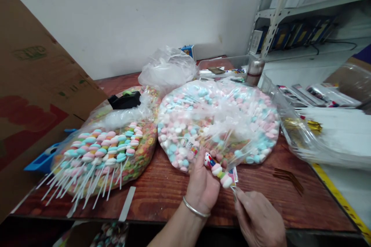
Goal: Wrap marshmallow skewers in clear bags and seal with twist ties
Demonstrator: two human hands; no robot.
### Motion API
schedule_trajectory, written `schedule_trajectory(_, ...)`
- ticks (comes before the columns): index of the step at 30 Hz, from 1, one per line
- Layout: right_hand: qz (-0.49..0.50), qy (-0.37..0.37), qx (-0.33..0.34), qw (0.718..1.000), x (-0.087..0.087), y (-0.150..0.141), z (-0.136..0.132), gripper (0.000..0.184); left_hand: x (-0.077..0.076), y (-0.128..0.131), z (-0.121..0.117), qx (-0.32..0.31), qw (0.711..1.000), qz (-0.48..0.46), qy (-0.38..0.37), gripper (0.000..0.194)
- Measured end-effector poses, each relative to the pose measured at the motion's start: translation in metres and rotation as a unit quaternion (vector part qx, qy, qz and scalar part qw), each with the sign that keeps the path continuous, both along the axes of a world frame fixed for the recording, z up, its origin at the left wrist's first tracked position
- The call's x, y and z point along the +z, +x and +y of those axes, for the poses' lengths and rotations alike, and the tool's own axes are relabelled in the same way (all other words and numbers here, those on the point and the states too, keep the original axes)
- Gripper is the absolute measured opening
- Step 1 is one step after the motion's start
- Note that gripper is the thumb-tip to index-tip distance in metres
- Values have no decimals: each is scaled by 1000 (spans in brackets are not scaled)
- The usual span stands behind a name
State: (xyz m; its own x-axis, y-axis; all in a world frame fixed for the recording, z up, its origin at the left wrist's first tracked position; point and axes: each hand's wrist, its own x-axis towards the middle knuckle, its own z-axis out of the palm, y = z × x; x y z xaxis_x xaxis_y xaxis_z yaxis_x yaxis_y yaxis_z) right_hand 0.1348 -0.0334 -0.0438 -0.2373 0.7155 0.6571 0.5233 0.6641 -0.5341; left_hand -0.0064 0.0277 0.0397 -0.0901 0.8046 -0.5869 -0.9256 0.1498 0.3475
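A marshmallow skewer (226,180) with pink, white and yellow-green pieces slants between my hands, its colourful printed top near my left fingers. My left hand (204,185), wearing a silver bangle, is closed around that upper end. Below the sweets, my right hand (259,214) pinches the stick. Just beyond my hands lies a big clear bag of pastel marshmallows (261,123). On the left, several finished marshmallow skewers (101,148) lie in rows on a clear bag of ring-shaped candy (145,154), their white sticks pointing towards me.
A black tape dispenser (125,101) rests on the candy bag. A cardboard box (37,96) stands at left, above a blue holder (43,160). Clear bins (292,142) and gold twist ties (314,126) are at right. Brown strips (290,179) lie on the wooden table (168,197).
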Motion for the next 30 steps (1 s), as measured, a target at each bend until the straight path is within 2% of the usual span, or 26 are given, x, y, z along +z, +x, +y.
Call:
schedule_trajectory(1, 10, -30, 1, 1000, 1, 0, 0, 21, 0, 1, -1, -3, 1000, 1, -1, 24)
schedule_trajectory(3, 79, -177, 16, 981, 5, -3, -1, 7, 0, 1, -2, -8, 1000, 2, 6, 25)
schedule_trajectory(4, 133, -280, 32, 950, 8, -5, -1, 17, 0, 1, -3, -12, 1000, 0, 12, 26)
schedule_trajectory(6, 250, -470, 67, 844, 13, -8, -2, 34, -2, -1, -4, -28, 999, -3, 24, 29)
schedule_trajectory(8, 337, -575, 95, 739, 16, -10, -2, 42, -3, -2, -4, -44, 998, 5, 35, 30)
schedule_trajectory(9, 364, -598, 103, 707, 17, -10, -1, 43, -4, -3, -5, -48, 998, 12, 40, 30)
schedule_trajectory(11, 391, -609, 109, 682, 17, -11, -1, 44, -5, -3, -5, -48, 997, 30, 47, 28)
schedule_trajectory(14, 401, -611, 124, 671, 14, -13, -3, 46, -6, -1, -6, -48, 997, 36, 42, 24)
schedule_trajectory(15, 394, -611, 125, 675, 12, -14, -4, 46, -6, 0, -7, -48, 997, 36, 42, 22)
schedule_trajectory(16, 375, -601, 116, 696, 11, -14, -5, 46, -6, 1, -7, -45, 997, 38, 43, 22)
schedule_trajectory(17, 343, -575, 97, 737, 9, -14, -6, 44, -7, 1, -8, -41, 997, 43, 44, 22)
schedule_trajectory(19, 234, -449, 37, 861, 5, -11, -5, 36, -7, 3, -8, -31, 997, 57, 36, 22)
schedule_trajectory(20, 161, -346, 8, 924, 2, -8, -4, 30, -7, 3, -9, -30, 997, 62, 26, 23)
schedule_trajectory(21, 86, -230, -14, 969, 0, -5, -3, 22, -7, 3, -9, -34, 997, 65, 16, 24)
schedule_trajectory(22, 21, -120, -25, 992, -2, -2, -1, 13, -8, 3, -9, -39, 997, 64, 5, 26)
schedule_trajectory(23, -27, -33, -24, 999, -5, 1, 1, 9, -8, 2, -8, -44, 997, 62, -3, 27)
schedule_trajectory(24, -53, 23, -14, 998, -6, 3, 2, 15, -7, 2, -8, -44, 997, 59, -9, 29)
schedule_trajectory(25, -50, 31, -2, 998, -7, 4, 3, 20, -7, 1, -7, -41, 997, 57, -12, 30)
schedule_trajectory(26, -17, -14, 10, 1000, -8, 3, 3, 22, -7, 0, -7, -36, 998, 56, -12, 31)
schedule_trajectory(27, 39, -109, 24, 993, -7, 2, 3, 20, -7, -1, -6, -33, 998, 56, -9, 32)
schedule_trajectory(28, 111, -241, 44, 963, -6, -1, 2, 22, -6, -1, -6, -33, 998, 55, -4, 33)
schedule_trajectory(29, 187, -389, 71, 899, -4, -3, 1, 32, -6, -1, -5, -37, 998, 52, 1, 35)
schedule_trajectory(30, 255, -522, 104, 807, -2, -6, 1, 43, -5, -1, -6, -42, 998, 48, 5, 36)
